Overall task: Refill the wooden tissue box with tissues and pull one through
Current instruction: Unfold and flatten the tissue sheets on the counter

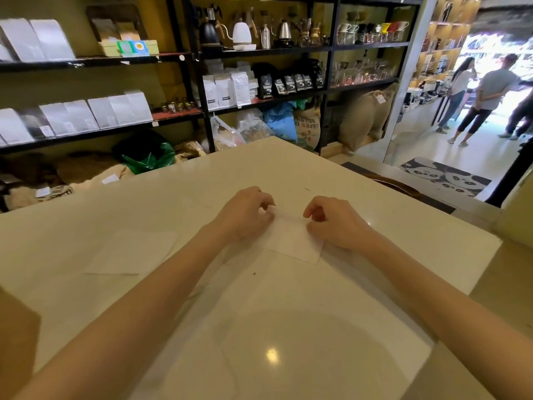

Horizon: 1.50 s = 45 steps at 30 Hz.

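A white folded tissue (291,235) lies flat on the cream table (375,226) at its middle. My left hand (248,212) pinches the tissue's far left edge with curled fingers. My right hand (334,223) pinches its right edge, thumb and forefinger bent on the paper. A second white tissue sheet (132,252) lies flat to the left, untouched. A brown wooden piece (16,339), perhaps the tissue box, pokes in at the lower left edge, mostly cut off by the frame.
Black shelves (184,82) with coffee bags and kettles stand behind the table, sacks (366,116) on the floor below them. The table's right edge drops to a walkway. Several people (490,93) stand at the bright doorway far right.
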Each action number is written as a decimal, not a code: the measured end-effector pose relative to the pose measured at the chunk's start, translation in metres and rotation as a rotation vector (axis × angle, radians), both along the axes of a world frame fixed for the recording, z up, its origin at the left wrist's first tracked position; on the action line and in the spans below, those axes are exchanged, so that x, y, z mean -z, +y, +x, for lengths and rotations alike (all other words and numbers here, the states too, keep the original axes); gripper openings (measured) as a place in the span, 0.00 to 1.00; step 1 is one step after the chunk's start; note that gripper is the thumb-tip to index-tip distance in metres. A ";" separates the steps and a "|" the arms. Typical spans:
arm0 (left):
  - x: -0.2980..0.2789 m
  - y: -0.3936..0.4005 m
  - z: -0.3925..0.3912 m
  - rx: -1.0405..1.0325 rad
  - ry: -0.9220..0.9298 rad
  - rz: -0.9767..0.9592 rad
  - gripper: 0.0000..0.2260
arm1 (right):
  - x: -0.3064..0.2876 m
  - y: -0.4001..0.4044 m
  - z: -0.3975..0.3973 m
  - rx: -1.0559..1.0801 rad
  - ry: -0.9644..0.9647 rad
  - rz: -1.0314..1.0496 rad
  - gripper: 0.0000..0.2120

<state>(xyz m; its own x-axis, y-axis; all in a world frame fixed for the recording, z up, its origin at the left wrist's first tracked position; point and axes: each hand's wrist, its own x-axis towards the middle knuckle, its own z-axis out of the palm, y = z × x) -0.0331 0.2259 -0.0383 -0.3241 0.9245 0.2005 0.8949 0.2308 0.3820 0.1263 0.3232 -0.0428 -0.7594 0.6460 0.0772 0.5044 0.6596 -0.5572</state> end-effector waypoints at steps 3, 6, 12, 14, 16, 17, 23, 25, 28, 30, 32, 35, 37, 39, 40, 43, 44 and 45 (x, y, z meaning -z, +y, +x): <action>-0.011 -0.018 -0.002 -0.058 -0.044 0.121 0.08 | -0.008 0.006 -0.006 -0.024 0.096 -0.061 0.08; -0.026 -0.039 -0.004 -0.140 -0.095 0.227 0.09 | -0.025 0.003 -0.013 -0.048 0.252 -0.085 0.06; -0.054 -0.096 0.005 -0.316 -0.218 0.470 0.08 | -0.059 -0.030 -0.026 -0.251 0.520 -0.141 0.05; -0.066 -0.120 0.016 -0.337 -0.253 0.515 0.06 | -0.068 -0.048 -0.029 -0.314 0.614 -0.247 0.07; -0.075 -0.144 0.030 -0.374 -0.314 0.563 0.05 | -0.073 -0.067 -0.030 -0.363 0.655 -0.356 0.08; -0.078 -0.156 0.036 -0.407 -0.357 0.584 0.05 | -0.074 -0.076 -0.030 -0.389 0.653 -0.422 0.08; -0.066 -0.225 0.070 -0.613 -0.865 0.584 0.05 | -0.060 -0.122 -0.024 -0.552 0.494 -0.710 0.07; -0.055 -0.242 0.079 -0.605 -1.018 0.541 0.05 | -0.049 -0.131 -0.022 -0.575 0.414 -0.814 0.06; -0.035 -0.260 0.084 -0.599 -1.112 0.452 0.05 | -0.034 -0.139 -0.021 -0.573 0.268 -0.897 0.04; -0.022 -0.266 0.082 -0.623 -1.144 0.422 0.05 | -0.027 -0.142 -0.021 -0.571 0.191 -0.887 0.03; -0.012 -0.268 0.078 -0.653 -1.145 0.396 0.05 | -0.021 -0.145 -0.022 -0.564 0.156 -0.859 0.03; -0.002 -0.268 0.073 -0.672 -1.144 0.376 0.05 | -0.016 -0.149 -0.023 -0.550 0.148 -0.827 0.03; 0.003 -0.268 0.071 -0.677 -1.142 0.373 0.06 | -0.014 -0.150 -0.023 -0.550 0.141 -0.823 0.03; 0.006 -0.268 0.071 -0.676 -1.125 0.376 0.05 | -0.011 -0.150 -0.023 -0.551 0.133 -0.815 0.03; 0.007 -0.267 0.071 -0.674 -1.113 0.375 0.05 | -0.010 -0.150 -0.023 -0.547 0.134 -0.817 0.03; 0.008 -0.267 0.072 -0.673 -1.075 0.383 0.06 | -0.005 -0.151 -0.023 -0.532 0.136 -0.809 0.02; 0.008 -0.267 0.073 -0.674 -1.066 0.392 0.06 | -0.003 -0.151 -0.023 -0.526 0.129 -0.776 0.02; 0.008 -0.266 0.073 -0.677 -1.055 0.402 0.06 | -0.001 -0.152 -0.023 -0.521 0.123 -0.722 0.02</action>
